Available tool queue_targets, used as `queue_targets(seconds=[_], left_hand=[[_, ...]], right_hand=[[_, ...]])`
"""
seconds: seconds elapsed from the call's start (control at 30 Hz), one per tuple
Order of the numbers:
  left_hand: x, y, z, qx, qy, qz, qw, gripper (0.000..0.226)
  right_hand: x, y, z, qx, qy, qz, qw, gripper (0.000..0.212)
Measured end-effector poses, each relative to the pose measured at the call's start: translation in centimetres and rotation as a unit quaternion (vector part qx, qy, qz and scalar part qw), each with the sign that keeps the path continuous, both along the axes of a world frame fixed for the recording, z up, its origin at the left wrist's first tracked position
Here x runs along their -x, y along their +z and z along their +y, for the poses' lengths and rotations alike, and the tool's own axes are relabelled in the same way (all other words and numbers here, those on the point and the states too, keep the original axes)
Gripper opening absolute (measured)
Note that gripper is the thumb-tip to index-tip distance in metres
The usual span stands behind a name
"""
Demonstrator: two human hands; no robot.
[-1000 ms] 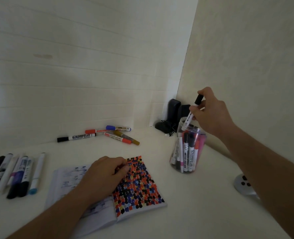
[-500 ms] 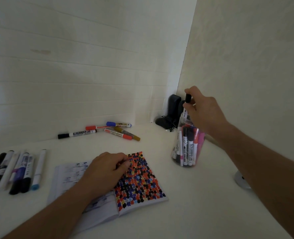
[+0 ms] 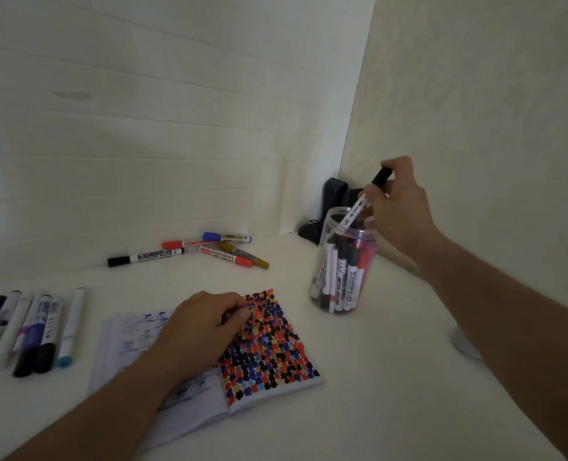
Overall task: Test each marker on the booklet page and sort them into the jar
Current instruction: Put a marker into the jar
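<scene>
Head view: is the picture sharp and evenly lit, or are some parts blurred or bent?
Head view: dim, soft light, no glare. The print on the black-capped whiteboard marker is readable, but the markers at the left edge look smeared. Wide-angle bending curves the wall lines. The jar is fairly clear.

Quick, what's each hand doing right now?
Left hand: rests on the open booklet, fingers loosely curled, holding nothing.
Right hand: grips a black-capped marker over the jar.

Two hands [image 3: 206, 324], one jar [image 3: 342, 261], one booklet [image 3: 269, 344], five pens [image 3: 209, 249] at the back, and about six pens [image 3: 29, 327] on the left
</scene>
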State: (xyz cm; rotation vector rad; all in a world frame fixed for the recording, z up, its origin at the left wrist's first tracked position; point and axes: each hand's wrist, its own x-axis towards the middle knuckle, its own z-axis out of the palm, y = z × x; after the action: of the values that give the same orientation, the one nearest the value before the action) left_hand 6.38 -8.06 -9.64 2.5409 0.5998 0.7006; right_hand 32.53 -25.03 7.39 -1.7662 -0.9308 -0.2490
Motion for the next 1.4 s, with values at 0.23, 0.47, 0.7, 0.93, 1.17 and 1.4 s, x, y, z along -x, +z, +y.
queue_targets(seconds=[0.23,0.47,0.7,0.93,1.17,1.4], left_hand=[[-0.1,0.1,-0.1,-0.008,0.006,0.007,1.0,0.024],[-0.3,0.5,-0.2,-0.061,-0.004,0.072,0.996,0.012],[-0.3,0.2,-0.2,-0.052,0.003,0.057,0.997,0.009],[-0.2,0.2,-0.3,-0.046,-0.001,0.051,0.998,0.007],[-0.1,0.3,-0.4,-0.037,-0.003,0.05,0.998,0.007],[-0.2,0.5,-0.4,-0.042,0.0,0.057,0.998,0.007]], right_hand=[[1.5,0.6,1.3,0.069,0.013,-0.015,0.997,0.03],[2.7,-0.3,1.5,-0.03,0.059,0.04,0.997,0.029],[2.5,-0.5,1.1,-0.024,0.065,0.038,0.997,0.028],[2.9,-0.5,0.4,0.159,0.074,-0.106,0.979,0.027],[2.2,-3.0,-0.3,0.2,0.061,-0.263,0.942,0.065],[1.2,-4.7,0.7,0.068,0.007,-0.4,0.914,0.055]])
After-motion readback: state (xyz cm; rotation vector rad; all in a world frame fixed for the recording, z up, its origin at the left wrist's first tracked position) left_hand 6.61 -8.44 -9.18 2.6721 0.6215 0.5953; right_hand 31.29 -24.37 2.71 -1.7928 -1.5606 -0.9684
